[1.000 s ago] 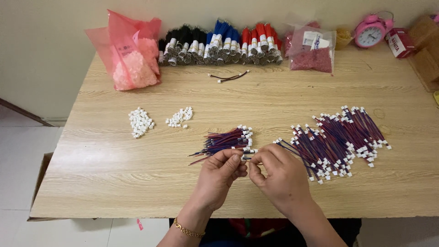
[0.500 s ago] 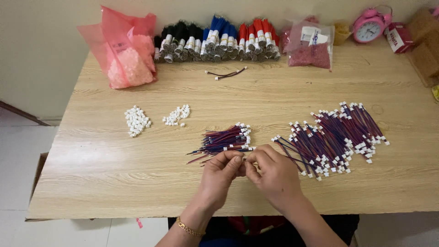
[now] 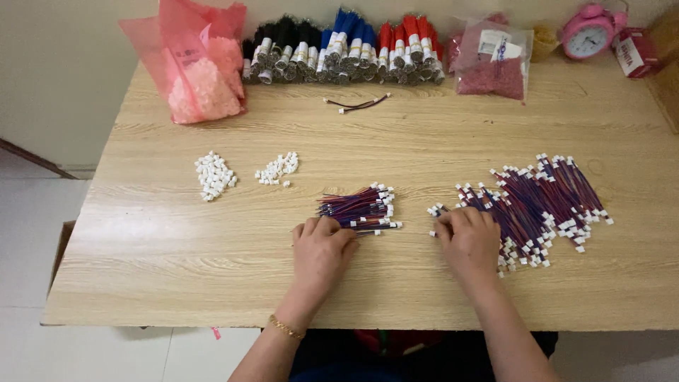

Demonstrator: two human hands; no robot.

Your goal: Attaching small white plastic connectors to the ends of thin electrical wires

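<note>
Small bundle of red-blue wires (image 3: 357,207) with white plugs, flat mid-table, larger wire heap (image 3: 537,205) spread right

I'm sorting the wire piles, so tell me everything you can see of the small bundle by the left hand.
The small wire bundle is a loose sheaf of thin red and blue wires, most tipped with small white plastic connectors clustered at its right end. It lies flat on the wooden table, roughly level, fanning slightly leftward. The left hand rests at its lower left edge, fingers touching the nearest wires.
</note>
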